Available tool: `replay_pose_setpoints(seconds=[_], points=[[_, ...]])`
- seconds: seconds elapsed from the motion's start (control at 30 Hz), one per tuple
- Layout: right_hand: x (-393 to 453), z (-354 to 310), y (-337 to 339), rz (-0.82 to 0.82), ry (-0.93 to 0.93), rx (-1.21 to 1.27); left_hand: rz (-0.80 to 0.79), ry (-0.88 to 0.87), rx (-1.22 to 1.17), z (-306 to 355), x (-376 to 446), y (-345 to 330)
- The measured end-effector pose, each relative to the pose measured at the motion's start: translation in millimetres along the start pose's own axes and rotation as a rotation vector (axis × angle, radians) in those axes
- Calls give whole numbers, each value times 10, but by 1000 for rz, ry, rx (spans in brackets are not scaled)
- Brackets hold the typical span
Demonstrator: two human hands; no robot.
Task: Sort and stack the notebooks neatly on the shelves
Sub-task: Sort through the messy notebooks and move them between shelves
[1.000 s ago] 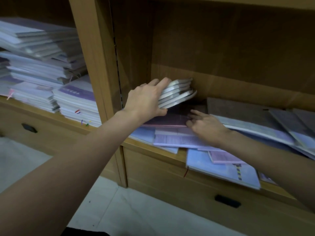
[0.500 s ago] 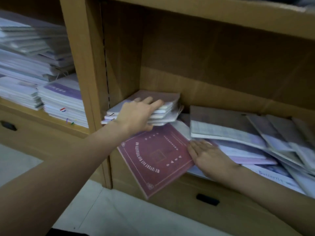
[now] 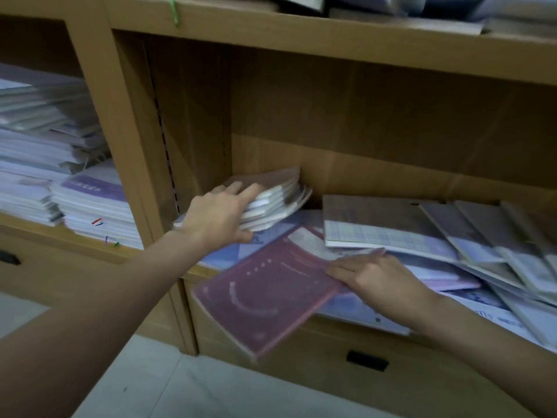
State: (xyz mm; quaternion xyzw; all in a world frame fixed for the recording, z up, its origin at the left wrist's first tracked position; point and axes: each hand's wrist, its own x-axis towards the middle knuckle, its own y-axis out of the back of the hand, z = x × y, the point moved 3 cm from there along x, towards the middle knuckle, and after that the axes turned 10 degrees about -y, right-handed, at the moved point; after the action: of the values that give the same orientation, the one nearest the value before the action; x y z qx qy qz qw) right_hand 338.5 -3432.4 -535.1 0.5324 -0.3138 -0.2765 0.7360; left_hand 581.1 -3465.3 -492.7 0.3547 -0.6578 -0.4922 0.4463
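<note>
The wooden shelf (image 3: 208, 270) carries a loose layer of notebooks (image 3: 452, 273) spread across its right compartment, with a small stack (image 3: 271, 203) at the back left corner and a maroon notebook (image 3: 259, 297) overhanging the front edge. The left compartment holds tall paper stacks (image 3: 45, 158). The top board (image 3: 301, 40) bears further books.

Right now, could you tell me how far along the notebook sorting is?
Done: the left compartment's stacks look piled up. In hand: the left hand grips a small notebook bundle at the back left corner, while the right hand presses on the maroon notebook overhanging the shelf edge. Left: the notebooks fanned loosely to the right.
</note>
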Motion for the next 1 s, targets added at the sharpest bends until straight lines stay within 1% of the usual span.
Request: replay_pose_setpoints(seconds=[0.07, 0.13, 0.2, 0.33, 0.4, 0.47, 0.6, 0.67, 0.7, 0.73, 0.77, 0.83, 0.87, 0.9, 0.97, 1.0], points=[[-228, 125, 216, 121, 49, 61, -75, -67, 69, 90, -38, -160], [-415, 212, 446, 198, 100, 26, -155, -139, 124, 192, -119, -334], [-540, 281, 658, 276, 118, -42, -202, -133, 142, 253, -236, -431], [-677, 421, 1039, 370, 130, -117, -245, -122, 58, 181, -456, -401], [-726, 492, 1184, 402, 73, -139, -288, -123, -4, 71, -566, -368], [-766, 511, 1312, 477, -21, -155, -287, -79, -103, -43, -665, -349], [-679, 487, 1434, 625, -256, -215, -226, -5, -192, -105, -812, -358], [-496, 388, 1332, 619, -331, -177, -175, 29, -264, -84, -871, -376], [-369, 288, 1230, 575, -325, -148, -111, 85, -362, -73, -900, -391], [-235, 149, 1097, 507, -297, -142, -29, 178, -506, -54, -926, -401], [-91, -18, 939, 402, -257, -158, 67, 307, -711, -26, -958, -418], [160, -354, 596, 111, -222, -156, 232, 600, -1237, 81, -1026, -483], [242, -503, 456, 2, -236, -108, 260, 705, -1488, 173, -1048, -518], [311, -617, 374, -52, -261, -67, 236, 747, -1653, 255, -1052, -534], [413, -695, 351, -9, -287, 61, 203, 762, -1818, 336, -1026, -542], [437, -680, 328, -10, -277, 170, 222, 778, -1876, 351, -997, -527]])
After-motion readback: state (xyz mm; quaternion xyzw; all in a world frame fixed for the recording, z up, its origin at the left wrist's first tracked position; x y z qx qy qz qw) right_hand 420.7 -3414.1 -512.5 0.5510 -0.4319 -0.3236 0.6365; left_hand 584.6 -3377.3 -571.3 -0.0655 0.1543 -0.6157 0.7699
